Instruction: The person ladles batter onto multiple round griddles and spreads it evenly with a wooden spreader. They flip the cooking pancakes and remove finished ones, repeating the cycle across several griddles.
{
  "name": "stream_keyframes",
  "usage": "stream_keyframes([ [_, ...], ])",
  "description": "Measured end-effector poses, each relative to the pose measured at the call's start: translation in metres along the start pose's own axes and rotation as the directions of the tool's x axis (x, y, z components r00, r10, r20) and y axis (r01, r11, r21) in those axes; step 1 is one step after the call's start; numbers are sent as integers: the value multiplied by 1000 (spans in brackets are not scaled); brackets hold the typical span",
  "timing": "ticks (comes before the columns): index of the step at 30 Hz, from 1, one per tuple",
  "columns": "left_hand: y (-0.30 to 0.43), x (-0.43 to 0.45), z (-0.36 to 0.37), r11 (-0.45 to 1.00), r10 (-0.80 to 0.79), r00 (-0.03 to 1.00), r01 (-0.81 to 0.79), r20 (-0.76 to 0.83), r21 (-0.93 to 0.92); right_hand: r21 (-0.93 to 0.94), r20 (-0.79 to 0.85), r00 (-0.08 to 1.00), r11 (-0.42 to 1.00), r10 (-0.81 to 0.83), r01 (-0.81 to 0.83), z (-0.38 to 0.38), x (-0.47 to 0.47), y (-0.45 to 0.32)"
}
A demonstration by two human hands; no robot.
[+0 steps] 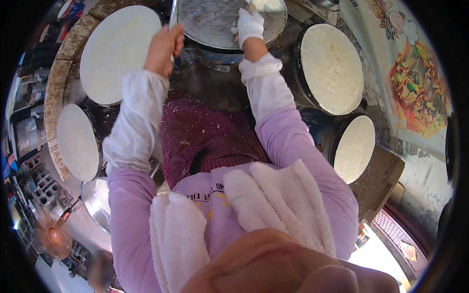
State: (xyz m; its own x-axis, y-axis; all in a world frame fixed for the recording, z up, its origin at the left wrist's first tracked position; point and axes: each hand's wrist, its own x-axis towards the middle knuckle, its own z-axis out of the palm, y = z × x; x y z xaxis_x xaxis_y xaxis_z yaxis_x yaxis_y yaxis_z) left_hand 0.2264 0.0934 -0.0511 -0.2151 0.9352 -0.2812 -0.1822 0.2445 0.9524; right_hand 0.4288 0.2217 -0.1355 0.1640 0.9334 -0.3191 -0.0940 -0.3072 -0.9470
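Observation:
A round griddle plate (212, 22) lies straight ahead at the top of the view, its surface mostly bare and grey, with a pale patch of batter or crepe (269, 5) at its far right. My left hand (165, 49), without a glove, is closed around a long metal tool (173, 14) at the griddle's left edge; the tool's far end is cut off. My right hand (250, 27), in a white knit glove, is over the griddle's right part, its fingers closed around a light brown tool, perhaps a wooden scraper, mostly hidden by the glove.
Thin pale crepes cover several other round griddles: a large crepe (119, 55) and a smaller one (77, 143) at left, two more (331, 69) (354, 150) at right. A worn curved ledge (56, 99) borders the left side. A metal basin (93, 205) sits lower left, near a fan (54, 236).

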Motion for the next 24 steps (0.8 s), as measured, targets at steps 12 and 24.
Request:
stream_keyframes([
  [12, -239, -246, -137, 663, -70, 911, 348, -407, 663, -911, 121, 897, 311, -424, 270, -165, -97, 33],
  [24, -284, -252, -146, 716, 229, 955, -34, -188, 698, -551, 60, 938, 772, -342, 317, -35, -73, 5],
])
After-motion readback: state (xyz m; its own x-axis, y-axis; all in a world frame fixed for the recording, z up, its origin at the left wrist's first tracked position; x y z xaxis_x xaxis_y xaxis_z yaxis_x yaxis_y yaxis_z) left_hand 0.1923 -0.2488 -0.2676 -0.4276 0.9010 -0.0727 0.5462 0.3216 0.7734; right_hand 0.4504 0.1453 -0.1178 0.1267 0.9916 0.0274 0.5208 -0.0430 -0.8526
